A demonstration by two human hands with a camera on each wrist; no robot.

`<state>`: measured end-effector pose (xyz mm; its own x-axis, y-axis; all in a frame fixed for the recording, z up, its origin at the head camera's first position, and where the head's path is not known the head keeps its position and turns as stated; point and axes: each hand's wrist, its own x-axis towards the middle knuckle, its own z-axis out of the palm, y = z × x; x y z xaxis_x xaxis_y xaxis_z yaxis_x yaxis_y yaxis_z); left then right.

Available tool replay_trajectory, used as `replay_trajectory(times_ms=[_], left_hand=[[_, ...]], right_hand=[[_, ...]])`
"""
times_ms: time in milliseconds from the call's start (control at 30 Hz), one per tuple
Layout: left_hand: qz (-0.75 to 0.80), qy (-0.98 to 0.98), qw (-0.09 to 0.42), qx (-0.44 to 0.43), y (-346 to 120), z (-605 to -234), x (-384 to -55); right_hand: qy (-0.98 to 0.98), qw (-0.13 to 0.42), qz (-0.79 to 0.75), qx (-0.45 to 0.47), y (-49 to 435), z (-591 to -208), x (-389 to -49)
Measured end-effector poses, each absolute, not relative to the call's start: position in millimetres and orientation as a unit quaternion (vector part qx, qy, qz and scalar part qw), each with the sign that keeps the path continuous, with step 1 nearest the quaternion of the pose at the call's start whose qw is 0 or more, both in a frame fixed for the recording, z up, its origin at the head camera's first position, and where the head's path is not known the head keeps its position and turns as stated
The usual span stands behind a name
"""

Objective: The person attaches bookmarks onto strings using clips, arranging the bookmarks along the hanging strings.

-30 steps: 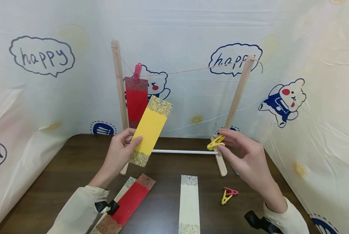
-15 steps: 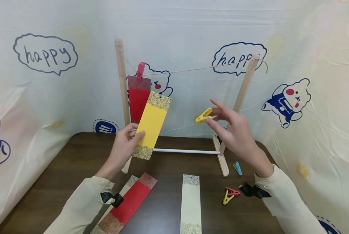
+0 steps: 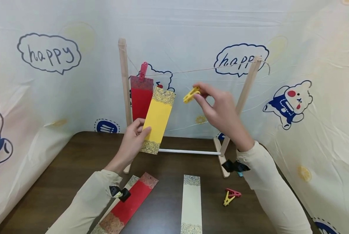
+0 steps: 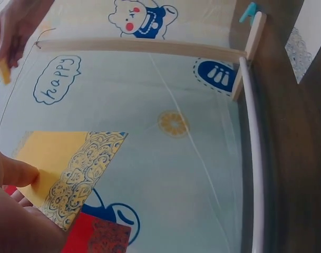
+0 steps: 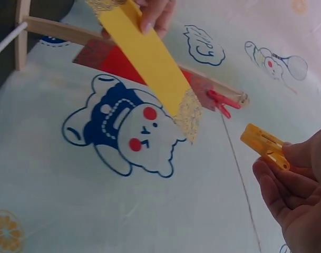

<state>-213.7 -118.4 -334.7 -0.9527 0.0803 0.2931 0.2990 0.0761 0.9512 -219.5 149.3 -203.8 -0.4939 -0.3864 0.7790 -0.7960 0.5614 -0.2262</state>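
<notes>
My left hand (image 3: 133, 139) pinches a yellow bookmark (image 3: 159, 117) with lacy patterned ends, thumb in front and fingers behind. The bookmark leans to the right and overlaps a red bookmark (image 3: 141, 100) in the head view. That red one hangs from a string (image 3: 189, 70) by a red clothespin (image 3: 143, 71). Between thumb and fingers my right hand (image 3: 221, 105) holds a yellow clothespin (image 5: 264, 145), to the right of the yellow bookmark's top and below the string. In the right wrist view the clothespin is apart from both string and bookmark.
Wooden posts (image 3: 249, 84) carry the string, joined low down by a white rod (image 3: 189, 151). On the table lie a white bookmark (image 3: 191, 201), another red bookmark (image 3: 133, 201) over a pale one (image 3: 132, 181), and red and yellow clothespins (image 3: 228, 197). A blue clothespin (image 4: 248, 11) lies near the right foot.
My right hand has risen and moved left with the yellow clothespin, from beside the right post toward the yellow bookmark's top. My left hand has moved the bookmark slightly up and right.
</notes>
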Motion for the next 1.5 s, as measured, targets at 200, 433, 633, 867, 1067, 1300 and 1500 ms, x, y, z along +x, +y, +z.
replay_trajectory(times_ms=[200,433,633,867,1067,1300,1500], left_hand=[[-0.678,-0.72,0.077,-0.127,-114.2,-336.3,-217.7],[-0.689,-0.71,0.075,-0.129,-110.5,-333.9,-221.0],[-0.699,-0.699,0.076,-0.128,-104.9,-333.1,-226.5],[-0.712,-0.685,0.078,-0.136,-98.7,-333.2,-231.1],[-0.718,-0.682,0.075,-0.119,-95.9,-334.8,-231.0],[-0.726,-0.67,0.082,-0.132,-91.0,-334.8,-232.8],[-0.728,-0.665,0.086,-0.143,-89.1,-335.2,-235.5]], right_hand=[[-0.805,0.366,0.266,0.383,131.2,-169.3,-233.4],[-0.818,0.354,0.236,0.387,110.2,-139.2,-246.5],[-0.827,0.339,0.243,0.377,95.0,-131.7,-259.2],[-0.849,0.312,0.243,0.351,88.3,-137.5,-273.1],[-0.861,0.295,0.233,0.344,84.5,-142.7,-281.9],[-0.877,0.261,0.223,0.336,83.3,-148.4,-282.0],[-0.885,0.252,0.215,0.326,83.2,-153.3,-281.3]])
